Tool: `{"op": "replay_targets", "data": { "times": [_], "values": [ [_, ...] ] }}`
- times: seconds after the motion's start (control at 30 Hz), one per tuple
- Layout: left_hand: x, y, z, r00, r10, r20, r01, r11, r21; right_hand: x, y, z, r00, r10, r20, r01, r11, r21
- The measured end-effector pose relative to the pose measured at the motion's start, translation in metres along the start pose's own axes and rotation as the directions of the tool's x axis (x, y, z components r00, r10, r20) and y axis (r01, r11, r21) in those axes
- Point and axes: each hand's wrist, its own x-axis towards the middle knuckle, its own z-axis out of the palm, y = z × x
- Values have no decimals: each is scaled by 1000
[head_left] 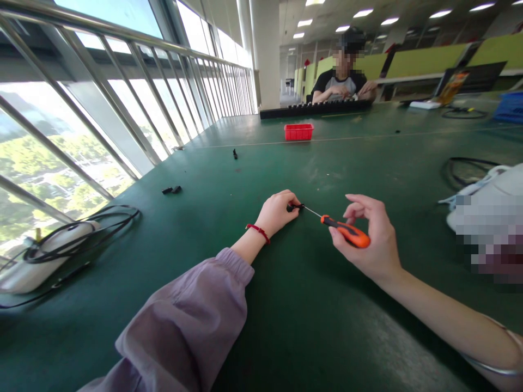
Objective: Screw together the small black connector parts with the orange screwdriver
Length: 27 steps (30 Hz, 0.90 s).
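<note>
Where the green counter runs along the window side, 1 white block, perhaps a power strip, lies at the far left with a black cable looped over it, presumably put aside to stay out of the arms' way. Next come 2 small black pieces side by side, then 1 lone black piece farther back, making 3 loose ones. Near the middle, the left hand pinches 1 black part low at the counter, likely bracing it against the screwdriver tip. Behind stands 1 red bin, its contents hidden. At the back, 1 long black strip lies before 1 other person. The 1 screwdriver slants down leftward, its shaft reaching the part; the right hand curls loosely round its orange-and-black handle with the index finger lifted, a grip that seems suited to turning. Farther right are 1 white, partly blurred object and 1 blue basket.
</note>
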Motion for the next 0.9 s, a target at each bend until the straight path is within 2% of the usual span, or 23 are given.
{"op": "replay_targets", "data": {
  "times": [0.1,0.23,0.37,0.53,0.73,0.9],
  "values": [
    [0,0,0,1000,-2,1,2,1000,-2,-1,0,0,999,17,34,-17,1000,-12],
    [0,1,0,1000,1,0,-1,1000,-6,-1,1,0,1000,11,-23,-10,999,38],
    [-1,2,1,1000,-1,-4,1,1000,1,-1,1,0,998,33,59,-33,999,2],
    [0,3,1,1000,-7,-4,7,1000,10,0,2,1,1000,1,-31,1,998,56],
    [0,2,1,1000,1,-3,-1,1000,21,-3,0,2,994,69,83,-69,998,-4],
    [0,3,1,1000,-8,-2,8,1000,21,-1,1,2,998,67,16,-68,996,59]
  ]
}}
